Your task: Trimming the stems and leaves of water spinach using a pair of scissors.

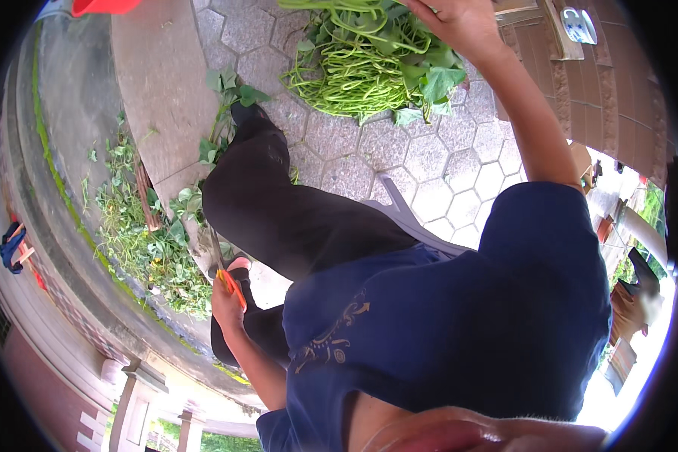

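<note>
My left hand (228, 303) is closed round the orange handles of a pair of scissors (232, 288), whose blades point away from me beside my knee. Ahead, my right arm reaches out over a heap of long green leafy vine stems (369, 79) on the paving. My right hand (459, 26) is at the upper edge, against the heap's right side. Most of its fingers are cut off by the picture's edge, so its grip is hidden. Pale green stems (335, 5) lie just left of it. Broad leaves (438, 81) stick out from the heap's near right side.
Loose vines and leaves (162, 256) are strewn to the left of my legs, along a concrete strip (154, 98). Part of a red container (102, 5) shows at the upper left. A white patterned cup (578, 26) stands at the upper right, by brown slatted boards (603, 98).
</note>
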Action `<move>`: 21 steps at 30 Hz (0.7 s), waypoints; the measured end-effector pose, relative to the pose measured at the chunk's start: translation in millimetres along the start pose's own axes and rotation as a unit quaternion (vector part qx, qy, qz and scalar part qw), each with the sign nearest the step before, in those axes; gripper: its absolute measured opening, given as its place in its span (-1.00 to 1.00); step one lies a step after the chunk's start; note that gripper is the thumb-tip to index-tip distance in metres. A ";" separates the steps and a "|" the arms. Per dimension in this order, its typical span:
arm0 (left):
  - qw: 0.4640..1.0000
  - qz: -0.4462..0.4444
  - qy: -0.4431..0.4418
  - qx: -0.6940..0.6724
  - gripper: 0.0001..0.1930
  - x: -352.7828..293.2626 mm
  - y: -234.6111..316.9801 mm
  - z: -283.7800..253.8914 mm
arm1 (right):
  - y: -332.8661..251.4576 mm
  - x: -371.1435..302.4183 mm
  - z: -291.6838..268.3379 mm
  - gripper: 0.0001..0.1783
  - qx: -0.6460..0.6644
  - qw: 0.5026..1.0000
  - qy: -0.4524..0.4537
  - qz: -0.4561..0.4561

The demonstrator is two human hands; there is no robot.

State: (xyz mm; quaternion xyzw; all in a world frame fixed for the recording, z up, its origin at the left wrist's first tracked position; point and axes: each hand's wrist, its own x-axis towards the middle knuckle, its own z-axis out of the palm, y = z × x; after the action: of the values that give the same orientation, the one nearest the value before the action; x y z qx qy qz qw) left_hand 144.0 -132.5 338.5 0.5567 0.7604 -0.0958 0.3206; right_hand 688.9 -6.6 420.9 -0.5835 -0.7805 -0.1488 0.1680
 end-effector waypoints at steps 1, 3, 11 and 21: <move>1.000 -0.006 -0.008 -0.004 -0.71 -4.7 9.0 -2.5 | -6.8 5.6 -12.6 -0.91 -0.004 0.999 0.032 0.012; 0.999 0.001 -0.017 -0.048 -0.70 -9.6 20.1 -4.7 | -15.0 15.6 -30.2 -0.93 -0.027 0.997 0.074 0.024; 1.000 -0.003 -0.015 -0.002 -0.74 3.5 -5.9 1.2 | -1.4 -9.1 -27.7 -0.87 0.150 0.972 0.045 0.177; 0.979 0.084 0.063 -0.174 -0.78 11.3 7.8 -17.4 | -66.6 -2.0 -4.2 -0.79 0.628 0.716 0.077 0.295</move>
State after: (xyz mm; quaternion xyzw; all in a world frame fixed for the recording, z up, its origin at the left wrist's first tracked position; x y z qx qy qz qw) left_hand 142.5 -112.1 346.9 0.5595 0.7343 0.1007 0.3709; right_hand 625.8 -28.5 421.5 -0.5311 -0.4676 0.3883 0.5903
